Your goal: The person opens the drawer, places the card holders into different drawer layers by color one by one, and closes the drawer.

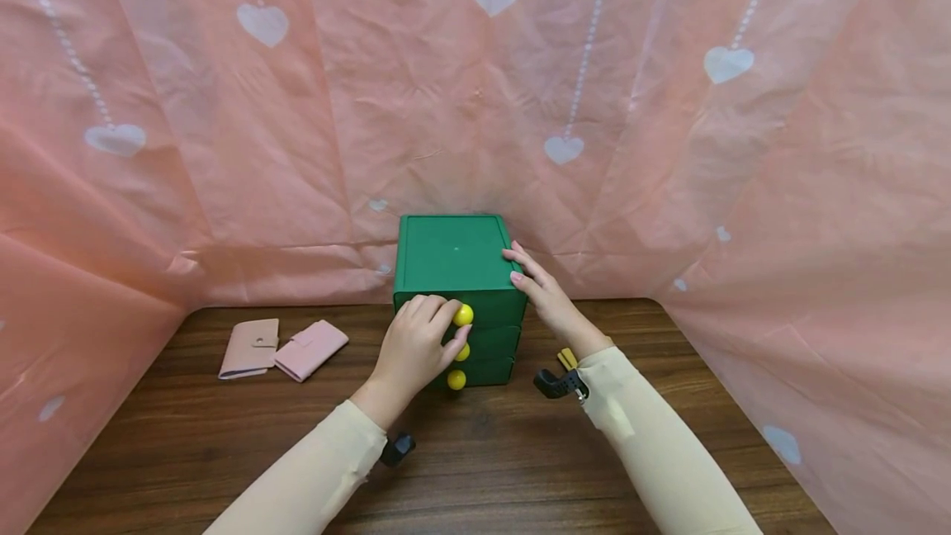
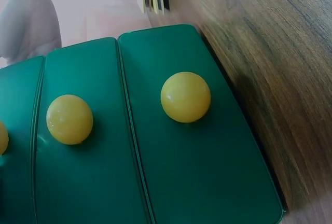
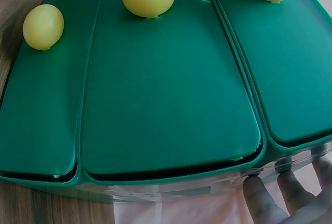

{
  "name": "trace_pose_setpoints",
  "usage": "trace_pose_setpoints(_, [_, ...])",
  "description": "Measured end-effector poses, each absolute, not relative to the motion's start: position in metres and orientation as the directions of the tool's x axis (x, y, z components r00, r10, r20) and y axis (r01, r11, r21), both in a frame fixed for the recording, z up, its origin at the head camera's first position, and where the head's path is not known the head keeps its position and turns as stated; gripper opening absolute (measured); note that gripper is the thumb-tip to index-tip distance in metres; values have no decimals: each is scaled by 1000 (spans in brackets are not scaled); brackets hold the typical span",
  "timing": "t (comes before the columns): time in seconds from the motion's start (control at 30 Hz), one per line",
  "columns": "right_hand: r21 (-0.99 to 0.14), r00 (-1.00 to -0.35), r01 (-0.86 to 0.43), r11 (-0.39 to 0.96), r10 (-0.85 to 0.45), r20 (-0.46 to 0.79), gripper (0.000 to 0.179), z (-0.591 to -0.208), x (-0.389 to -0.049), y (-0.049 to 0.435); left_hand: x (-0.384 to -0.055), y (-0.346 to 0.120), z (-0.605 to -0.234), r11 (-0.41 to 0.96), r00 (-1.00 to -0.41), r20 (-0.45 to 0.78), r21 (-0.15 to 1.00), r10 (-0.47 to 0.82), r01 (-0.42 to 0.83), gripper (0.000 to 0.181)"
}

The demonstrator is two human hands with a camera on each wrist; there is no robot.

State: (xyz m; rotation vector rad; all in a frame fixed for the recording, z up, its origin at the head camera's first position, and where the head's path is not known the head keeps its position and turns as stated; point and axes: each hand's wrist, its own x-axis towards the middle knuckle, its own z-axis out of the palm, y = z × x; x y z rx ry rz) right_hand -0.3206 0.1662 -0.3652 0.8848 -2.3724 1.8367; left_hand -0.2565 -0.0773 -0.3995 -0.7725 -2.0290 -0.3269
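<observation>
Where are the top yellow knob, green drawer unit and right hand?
Top yellow knob (image 1: 465,314), head view: rounded front.
Green drawer unit (image 1: 456,253), head view: top panel.
Right hand (image 1: 553,301), head view: back of hand.

Head looks down; wrist views closely share drawers (image 3: 166,89).

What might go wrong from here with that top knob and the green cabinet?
The top yellow knob is round and glossy, so the left grip might slip during a pull. The right grip only rests against the side of the green drawer cabinet, so the cabinet may slide or twist. The middle yellow knob sits close under the left thumb, which could bump it.
</observation>
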Motion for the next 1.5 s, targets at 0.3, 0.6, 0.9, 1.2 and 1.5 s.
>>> trace_pose_setpoints(0.3, [-885,-836,-442,147,-425,347,49,-366,-320,166,-255,-76,-399,772,-411,831,-35,375,634,30])
trace_pose_setpoints(0.6, [-885,-835,-443,142,-426,349,49,-366,-321,166,-251,-79,-404,772,-419,844,9,335,636,32])
trace_pose_setpoints(0.9, [-886,-833,-442,139,-430,348,49,-367,-322,167,-241,-84,-412,755,-411,854,32,320,655,28])
trace_pose_setpoints(1.2, [-890,-835,-436,133,-430,345,49,-366,-321,166,-239,-87,-430,761,-427,838,21,340,648,29])
trace_pose_setpoints(1.5, [-889,-835,-439,130,-425,350,49,-367,-323,165,-243,-83,-446,768,-460,807,13,370,640,32])
